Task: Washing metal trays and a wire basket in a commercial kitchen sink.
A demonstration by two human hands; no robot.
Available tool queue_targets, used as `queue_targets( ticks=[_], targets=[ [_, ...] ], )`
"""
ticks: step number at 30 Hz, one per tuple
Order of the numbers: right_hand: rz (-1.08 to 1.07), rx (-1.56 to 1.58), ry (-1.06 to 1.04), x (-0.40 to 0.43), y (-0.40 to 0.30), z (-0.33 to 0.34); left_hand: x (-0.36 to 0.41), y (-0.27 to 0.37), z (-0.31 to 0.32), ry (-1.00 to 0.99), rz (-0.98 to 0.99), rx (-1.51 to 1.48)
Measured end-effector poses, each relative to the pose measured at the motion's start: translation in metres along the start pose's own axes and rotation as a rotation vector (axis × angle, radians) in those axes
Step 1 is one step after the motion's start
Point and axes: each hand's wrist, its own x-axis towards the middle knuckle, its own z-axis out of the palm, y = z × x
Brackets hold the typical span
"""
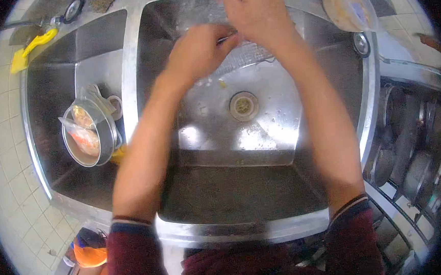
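Observation:
Both forearms reach over the right basin (pixel 243 132) of a stainless-steel double sink. My left hand (pixel 203 52) is curled with thumb and fingertips close together, and a small glint shows between them. Just above and to the right, my right hand (pixel 260 14) is bent, its fingers partly cut off by the top of the picture. The two hands almost meet. Under them is a clear, ribbed or wrinkled sheet-like thing (pixel 243 57), blurred and partly covered by the hands; whether either hand grips it cannot be told. A round drain strainer (pixel 244 106) lies below in the basin floor.
In the left basin a metal pot (pixel 108 145) holds bagged food (pixel 84 141). A yellow-handled tool (pixel 41 40) lies at the left rim. A translucent bowl (pixel 345 8) stands at the upper right. Pans (pixel 418 173) fill a rack at right; an orange item (pixel 90 252) is lower left.

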Motion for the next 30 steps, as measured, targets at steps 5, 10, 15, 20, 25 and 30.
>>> queue_targets(
  ticks=[5, 10, 15, 20, 25, 30],
  targets=[
    [0.502, 0.046, -0.253, -0.002, -0.017, -0.057, 0.045, 0.017, -0.033, -0.090, 0.330, 0.298],
    [0.515, 0.057, -0.065, -0.034, -0.009, -0.080, 0.046, 0.037, -0.041, -0.043, 0.363, 0.342],
    [0.429, 0.120, -0.066, 0.004, -0.002, -0.060, 0.035, 0.019, 0.003, -0.149, 0.449, 0.156],
    [0.035, 0.014, -0.038, 0.041, 0.001, -0.042, -0.004, 0.044, 0.006, -0.178, 0.385, 0.166],
    [0.416, 0.134, -0.316, 0.013, -0.047, -0.040, -0.074, 0.057, -0.004, -0.022, 0.111, -0.020],
    [0.277, 0.147, -0.497, 0.045, -0.076, -0.008, -0.163, 0.052, 0.004, 0.069, -0.290, -0.287]
  ],
)
